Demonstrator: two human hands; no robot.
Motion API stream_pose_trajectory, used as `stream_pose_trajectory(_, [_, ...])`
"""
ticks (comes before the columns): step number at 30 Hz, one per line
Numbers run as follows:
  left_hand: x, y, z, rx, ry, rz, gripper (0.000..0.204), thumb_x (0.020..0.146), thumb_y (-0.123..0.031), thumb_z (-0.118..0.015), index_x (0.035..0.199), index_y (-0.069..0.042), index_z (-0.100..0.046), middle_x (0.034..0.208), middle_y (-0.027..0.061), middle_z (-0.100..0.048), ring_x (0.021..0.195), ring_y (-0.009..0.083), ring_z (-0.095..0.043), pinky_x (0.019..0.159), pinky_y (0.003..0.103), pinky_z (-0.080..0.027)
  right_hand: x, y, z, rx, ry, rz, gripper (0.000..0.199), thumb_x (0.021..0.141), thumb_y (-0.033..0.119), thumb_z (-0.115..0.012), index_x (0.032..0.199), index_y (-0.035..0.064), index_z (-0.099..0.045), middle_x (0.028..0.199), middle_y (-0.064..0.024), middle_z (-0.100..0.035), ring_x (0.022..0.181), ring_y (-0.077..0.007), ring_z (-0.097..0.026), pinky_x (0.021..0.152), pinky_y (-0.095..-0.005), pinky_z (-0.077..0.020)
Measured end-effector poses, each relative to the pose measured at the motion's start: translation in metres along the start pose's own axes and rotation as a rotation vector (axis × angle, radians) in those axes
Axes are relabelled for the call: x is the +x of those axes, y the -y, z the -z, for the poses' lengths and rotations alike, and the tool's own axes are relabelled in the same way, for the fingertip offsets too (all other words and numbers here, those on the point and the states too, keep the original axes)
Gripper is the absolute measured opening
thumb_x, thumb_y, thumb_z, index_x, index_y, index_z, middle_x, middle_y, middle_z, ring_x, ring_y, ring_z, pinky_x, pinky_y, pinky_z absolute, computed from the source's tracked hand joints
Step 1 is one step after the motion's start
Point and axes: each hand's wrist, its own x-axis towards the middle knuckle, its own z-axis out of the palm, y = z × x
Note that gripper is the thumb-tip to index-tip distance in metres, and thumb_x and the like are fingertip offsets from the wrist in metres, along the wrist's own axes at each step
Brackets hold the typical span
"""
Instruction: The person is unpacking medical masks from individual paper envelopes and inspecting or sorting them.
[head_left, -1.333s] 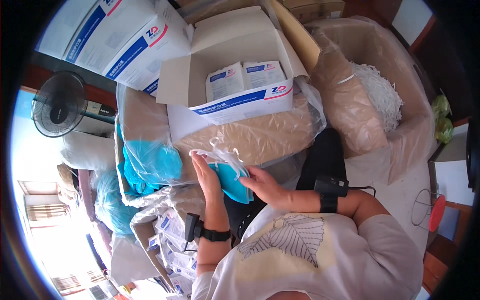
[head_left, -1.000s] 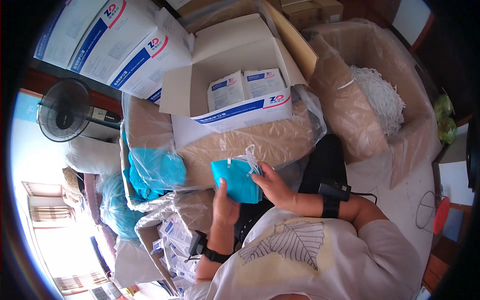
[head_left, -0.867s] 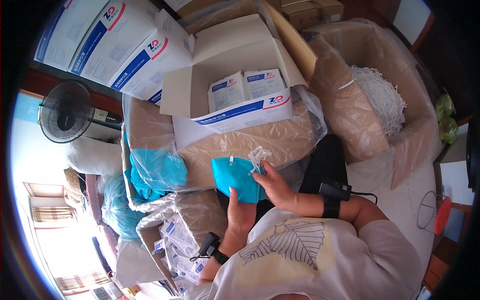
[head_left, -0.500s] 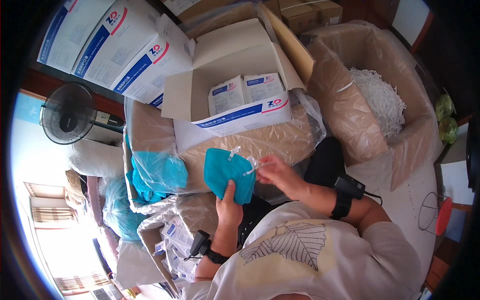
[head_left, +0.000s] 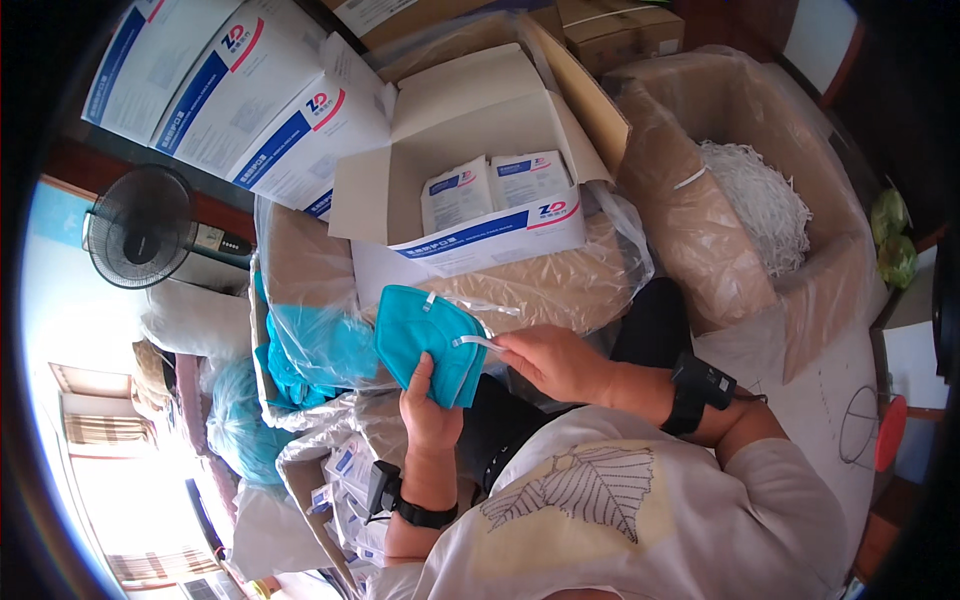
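Observation:
My left hand [head_left: 433, 412] grips a teal folded face mask [head_left: 420, 335] by its lower edge, thumb on the near face. More than one layer shows at the mask's edge; I cannot tell whether it is a single mask or several. My right hand [head_left: 555, 362] pinches a white ear strap [head_left: 478, 341] and draws it out straight from the mask's right side. Beyond the mask stands an open white carton [head_left: 490, 235] with two white packets [head_left: 458, 198] inside.
A plastic-lined box of teal masks [head_left: 330, 345] stands at left, a box of white packets [head_left: 350, 490] below it. At right is a large lined carton [head_left: 690, 235] of white straps [head_left: 755, 200]. Stacked white cartons [head_left: 250, 110] and a fan [head_left: 140, 230] are at upper left.
My left hand has moved left with the mask. My right hand has stretched the strap out from the mask and turned, its fingers now closed on the strap's end.

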Motion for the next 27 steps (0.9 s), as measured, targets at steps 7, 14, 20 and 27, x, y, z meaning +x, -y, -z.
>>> stream_pose_trajectory(7, [-0.006,0.002,-0.001,0.078,0.02,-0.001,0.037,0.086,-0.017,-0.047,0.118,0.001,-0.042,0.11,0.0122,-0.054,0.1,0.024,-0.054,0.088,0.037,-0.043,0.003,-0.001,0.0,0.3,0.085,-0.005,0.032,0.085,0.02,-0.054,0.109,0.0,-0.046,0.091,-0.0132,-0.057,0.083,-0.0247,-0.057,0.074,-0.0332,-0.0442])
stream_pose_trajectory(14, [-0.004,0.001,0.004,0.055,0.012,0.085,0.036,0.085,-0.013,-0.049,0.117,0.003,-0.043,0.109,0.0127,-0.054,0.1,0.0237,-0.054,0.087,0.037,-0.044,0.014,0.008,0.005,0.624,0.348,-0.428,0.028,0.089,0.029,-0.049,0.096,0.0014,-0.048,0.078,-0.0084,-0.055,0.076,-0.0195,-0.055,0.072,-0.0302,-0.0434])
stream_pose_trajectory(20, [0.001,0.007,0.012,-0.012,-0.01,0.273,0.031,0.086,-0.017,-0.048,0.111,0.002,-0.048,0.104,0.0125,-0.058,0.095,0.0224,-0.057,0.085,0.033,-0.045,0.012,0.004,0.004,0.644,0.331,-0.437,0.032,0.092,0.032,-0.042,0.09,0.0022,-0.053,0.07,-0.001,-0.049,0.062,-0.0086,-0.046,0.059,-0.0239,-0.0407])
stream_pose_trajectory(27, [0.004,0.025,0.017,-0.095,-0.064,0.328,0.035,0.086,-0.019,-0.049,0.113,0.003,-0.046,0.106,0.0145,-0.058,0.094,0.0229,-0.058,0.086,0.032,-0.044,0.018,-0.004,0.004,0.758,0.338,-0.603,0.033,0.092,0.031,-0.043,0.085,0.0004,-0.055,0.065,0.0001,-0.048,0.056,-0.01,-0.044,0.055,-0.026,-0.0394])
